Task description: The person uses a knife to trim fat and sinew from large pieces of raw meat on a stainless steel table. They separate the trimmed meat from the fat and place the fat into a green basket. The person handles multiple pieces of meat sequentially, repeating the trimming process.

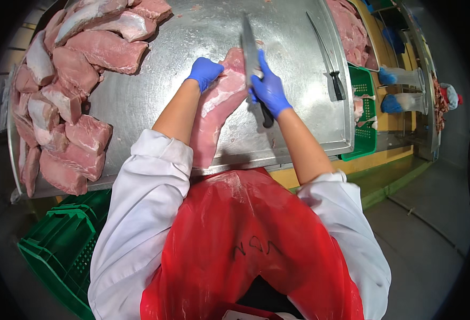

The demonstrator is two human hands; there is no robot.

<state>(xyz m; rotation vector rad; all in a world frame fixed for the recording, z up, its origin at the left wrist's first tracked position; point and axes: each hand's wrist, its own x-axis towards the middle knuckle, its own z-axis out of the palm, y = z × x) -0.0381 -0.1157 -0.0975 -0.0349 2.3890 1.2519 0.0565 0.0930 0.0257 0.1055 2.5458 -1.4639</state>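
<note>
Right hand [269, 90] grips knife [253, 58] over meat slab [219, 106] | left hand [205, 72] presses slab | cut barely begun; slab looks whole

A long slab of raw pink meat with white fat [217, 109] lies lengthwise on a steel table. A broad-bladed knife with a dark handle [252, 56] rests across its far end, blade pointing away.

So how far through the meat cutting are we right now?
Done, it seems: a big pile of cut meat pieces along the steel table's left side. In hand: the left hand steadies a long meat slab while the right hand holds a knife over it. Left: this slab looks uncut; more meat waits at the far right. A spare knife lies idle.
</note>
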